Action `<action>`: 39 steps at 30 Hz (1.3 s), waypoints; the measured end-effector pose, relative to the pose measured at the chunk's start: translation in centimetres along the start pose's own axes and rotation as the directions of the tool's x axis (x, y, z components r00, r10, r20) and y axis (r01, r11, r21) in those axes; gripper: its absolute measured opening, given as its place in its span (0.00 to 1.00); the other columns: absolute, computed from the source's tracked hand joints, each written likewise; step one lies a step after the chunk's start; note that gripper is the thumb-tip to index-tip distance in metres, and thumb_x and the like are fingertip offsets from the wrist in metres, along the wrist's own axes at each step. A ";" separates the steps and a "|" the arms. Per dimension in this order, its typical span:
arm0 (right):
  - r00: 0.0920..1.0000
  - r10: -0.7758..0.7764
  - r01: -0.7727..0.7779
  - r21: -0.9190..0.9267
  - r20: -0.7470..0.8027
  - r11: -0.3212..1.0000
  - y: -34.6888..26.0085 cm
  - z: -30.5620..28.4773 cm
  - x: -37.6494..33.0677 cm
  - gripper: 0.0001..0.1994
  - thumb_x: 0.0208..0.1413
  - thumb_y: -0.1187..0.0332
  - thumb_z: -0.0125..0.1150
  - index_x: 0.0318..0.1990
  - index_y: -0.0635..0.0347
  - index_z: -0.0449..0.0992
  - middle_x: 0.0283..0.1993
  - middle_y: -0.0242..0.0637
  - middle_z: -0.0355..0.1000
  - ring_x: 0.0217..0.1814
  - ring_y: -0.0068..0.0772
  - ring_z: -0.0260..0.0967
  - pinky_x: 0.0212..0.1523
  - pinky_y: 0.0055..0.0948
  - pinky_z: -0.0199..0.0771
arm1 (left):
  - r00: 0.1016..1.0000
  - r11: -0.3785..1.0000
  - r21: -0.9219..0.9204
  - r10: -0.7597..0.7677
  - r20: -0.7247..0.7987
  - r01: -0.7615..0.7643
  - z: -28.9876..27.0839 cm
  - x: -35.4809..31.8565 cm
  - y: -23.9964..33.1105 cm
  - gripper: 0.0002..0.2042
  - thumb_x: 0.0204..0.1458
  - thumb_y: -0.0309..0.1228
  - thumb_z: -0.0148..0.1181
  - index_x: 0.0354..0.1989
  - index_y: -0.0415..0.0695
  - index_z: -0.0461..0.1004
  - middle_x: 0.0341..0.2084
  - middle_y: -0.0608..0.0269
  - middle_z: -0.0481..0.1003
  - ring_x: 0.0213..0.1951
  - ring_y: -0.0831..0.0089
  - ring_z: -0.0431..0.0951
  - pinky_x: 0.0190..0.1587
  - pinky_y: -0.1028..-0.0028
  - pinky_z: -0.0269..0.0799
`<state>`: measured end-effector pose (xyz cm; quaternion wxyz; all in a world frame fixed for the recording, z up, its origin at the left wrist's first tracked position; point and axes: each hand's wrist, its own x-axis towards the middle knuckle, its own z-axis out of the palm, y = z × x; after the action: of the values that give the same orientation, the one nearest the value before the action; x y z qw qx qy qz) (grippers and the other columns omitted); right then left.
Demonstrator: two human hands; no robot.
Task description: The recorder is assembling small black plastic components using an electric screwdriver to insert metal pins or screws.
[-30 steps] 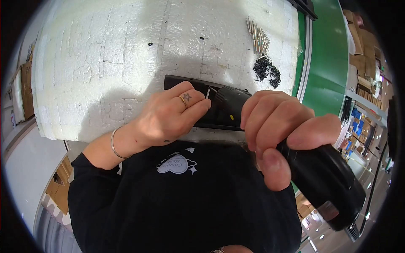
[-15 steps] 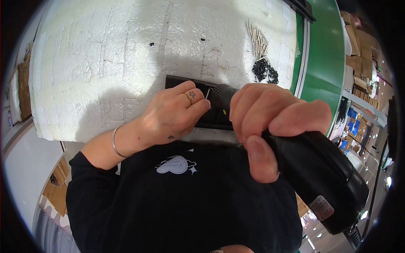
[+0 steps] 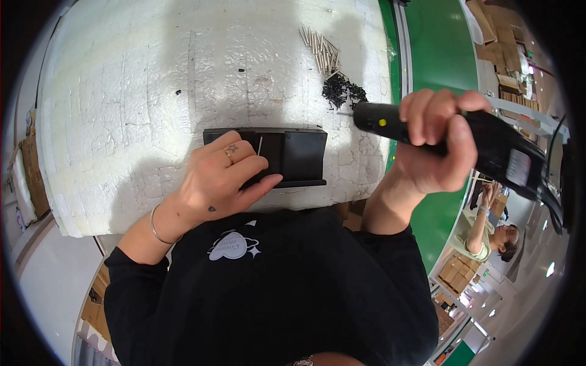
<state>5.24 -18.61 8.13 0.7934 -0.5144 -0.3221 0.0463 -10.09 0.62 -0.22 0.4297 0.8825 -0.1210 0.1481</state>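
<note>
A flat black rectangular part (image 3: 293, 155) lies on the white foam board (image 3: 152, 91) near its front edge. My left hand (image 3: 223, 177) rests on the part's left half and pins a thin metal pin upright between thumb and fingers. My right hand (image 3: 436, 143) grips a black electric screwdriver (image 3: 452, 137), held sideways to the right of the part, its tip pointing left toward a small heap of black screws (image 3: 343, 93). The tool is clear of the part.
A bundle of pale slim pins (image 3: 321, 49) lies beyond the screws. A green conveyor belt (image 3: 439, 55) runs along the board's right side. Cardboard boxes (image 3: 506, 67) stand far right. Another person (image 3: 488, 229) sits at lower right.
My right hand has swung the screwdriver up and away to the right, off the black part. The part is now uncovered. My left hand stays on it.
</note>
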 end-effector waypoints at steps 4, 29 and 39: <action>0.995 0.057 -0.053 0.039 -0.086 0.998 2.2 -0.2 -2.1 0.13 0.50 0.77 0.51 0.44 0.61 0.63 0.21 0.32 0.59 0.16 0.23 0.53 0.21 0.26 0.62 | 0.998 1.000 0.029 0.012 -0.069 -0.010 0.0 0.6 -0.5 0.10 0.37 0.26 0.73 0.24 0.43 0.75 0.20 0.66 0.71 0.24 0.68 0.72 0.23 0.73 0.69; 0.980 -0.076 0.042 0.178 0.184 0.983 -4.5 1.1 -2.6 0.15 0.46 0.68 0.54 0.42 0.55 0.64 0.20 0.23 0.67 0.20 0.16 0.63 0.28 0.20 0.63 | 0.980 0.980 -0.081 0.172 -0.098 -0.180 0.8 5.2 0.3 0.12 0.34 0.25 0.73 0.30 0.44 0.79 0.23 0.67 0.76 0.33 0.66 0.73 0.34 0.72 0.71; 0.917 -0.166 0.122 0.141 0.362 0.982 -4.0 1.5 -2.5 0.15 0.46 0.72 0.62 0.40 0.51 0.64 0.18 0.23 0.70 0.16 0.14 0.66 0.22 0.14 0.67 | 0.979 0.970 -0.138 0.194 -0.069 -0.202 0.8 5.5 0.4 0.09 0.38 0.25 0.70 0.29 0.44 0.79 0.24 0.67 0.77 0.32 0.65 0.73 0.35 0.72 0.71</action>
<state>1.39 -20.26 10.74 0.7475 -0.4245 -0.5005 0.1028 -5.05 -0.76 1.58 0.4785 0.8283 -0.2072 0.2052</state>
